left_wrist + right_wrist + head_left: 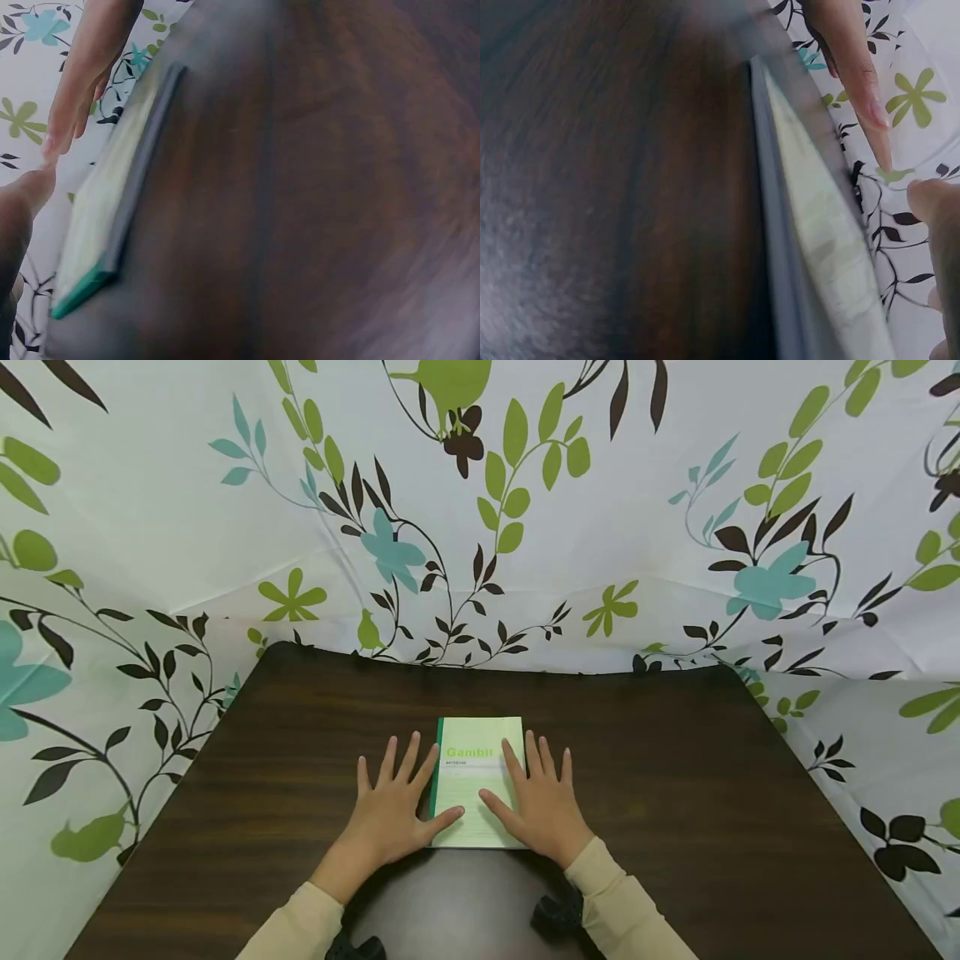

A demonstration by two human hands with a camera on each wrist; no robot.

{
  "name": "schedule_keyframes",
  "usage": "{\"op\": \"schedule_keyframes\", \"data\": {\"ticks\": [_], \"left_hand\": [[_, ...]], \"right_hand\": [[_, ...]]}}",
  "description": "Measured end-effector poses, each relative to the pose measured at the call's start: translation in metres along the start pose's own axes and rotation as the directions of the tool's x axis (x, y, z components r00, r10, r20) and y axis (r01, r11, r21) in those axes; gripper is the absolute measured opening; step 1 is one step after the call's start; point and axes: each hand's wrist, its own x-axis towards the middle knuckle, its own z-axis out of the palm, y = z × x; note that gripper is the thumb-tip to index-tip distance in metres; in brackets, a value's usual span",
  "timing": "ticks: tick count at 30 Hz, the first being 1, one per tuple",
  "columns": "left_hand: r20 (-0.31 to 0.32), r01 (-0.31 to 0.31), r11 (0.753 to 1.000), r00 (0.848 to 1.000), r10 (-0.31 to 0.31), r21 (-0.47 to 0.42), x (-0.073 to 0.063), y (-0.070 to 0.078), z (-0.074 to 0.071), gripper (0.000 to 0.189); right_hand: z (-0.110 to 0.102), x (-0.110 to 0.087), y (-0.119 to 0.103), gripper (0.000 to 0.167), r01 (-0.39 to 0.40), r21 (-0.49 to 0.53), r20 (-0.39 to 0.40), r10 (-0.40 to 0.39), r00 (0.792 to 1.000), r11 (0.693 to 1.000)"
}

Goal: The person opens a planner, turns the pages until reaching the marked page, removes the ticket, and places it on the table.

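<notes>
A pale green notebook (471,789) with a dark green spine at its left lies on the dark wooden table, the word "Gambil" on its cover. My left hand (392,814) is spread with straight fingers at the notebook's left edge, its thumb over the cover. Over the right edge, my right hand (549,814) is spread too, thumb and forefinger above the cover. Neither hand grips anything. Both wrist views show the notebook (112,180) from its near edge, with gaps between it and the fingers. In the right wrist view, the notebook (821,225) looks blurred.
The brown wood-grain table (675,777) reaches out on both sides of the notebook. A white cloth (645,485) printed with leaves and flowers hangs behind and beside it. Black straps or devices (557,914) sit under the wrists. A grey rounded shape (457,910) lies at the near edge.
</notes>
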Motion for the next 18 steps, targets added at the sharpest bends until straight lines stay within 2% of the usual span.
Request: {"op": "schedule_keyframes", "data": {"ticks": [7,11,18], "left_hand": [[0.098,0.027,0.997,0.995,-0.019,-0.074,-0.005,0.001,0.025,0.091],[0.064,0.029,0.994,0.998,-0.022,-0.102,-0.004,0.0,0.031,0.086],[-0.027,-0.053,0.992,0.998,0.051,-0.112,-0.003,0.0,0.035,0.081]], "right_hand": [[0.026,-0.002,0.004,0.081,-0.049,0.079,-0.013,0.05,0.999,0.996],[0.036,-0.002,0.009,0.078,-0.072,0.153,-0.075,0.085,0.994,0.986],[0.045,-0.004,0.014,0.074,-0.073,0.221,-0.172,0.112,0.979,0.973]]}}
